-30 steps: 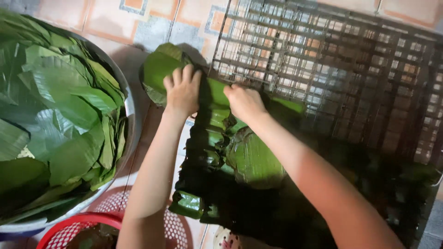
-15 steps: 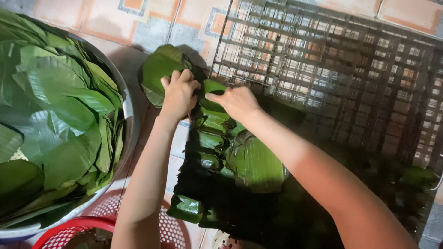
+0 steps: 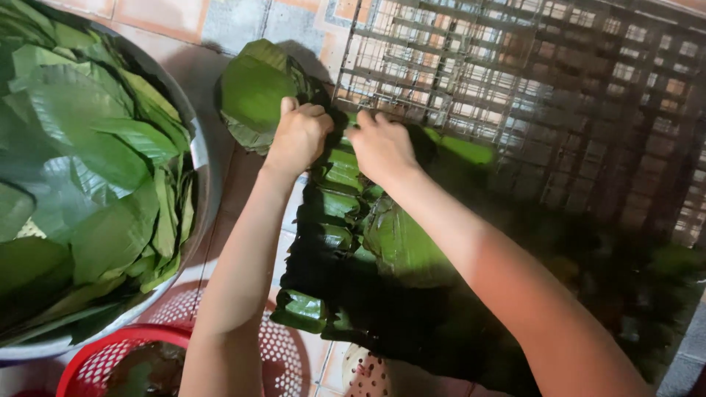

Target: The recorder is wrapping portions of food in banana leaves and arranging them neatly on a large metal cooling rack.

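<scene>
Pressing both curled hands, your left hand (image 3: 298, 136) and right hand (image 3: 382, 147), onto the row of green folded leaf parcels (image 3: 334, 209) beside the dark wire rack (image 3: 515, 88), you grip the top parcel. Loosened fingers could let it unfold or slide toward the loose round green leaf (image 3: 254, 92) left of the rack.

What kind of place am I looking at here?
Probably a home or small-shop food-prep spot on a tiled floor: a metal basin of green leaves, a row of leaf-wrapped parcels and a dark wire rack.
</scene>
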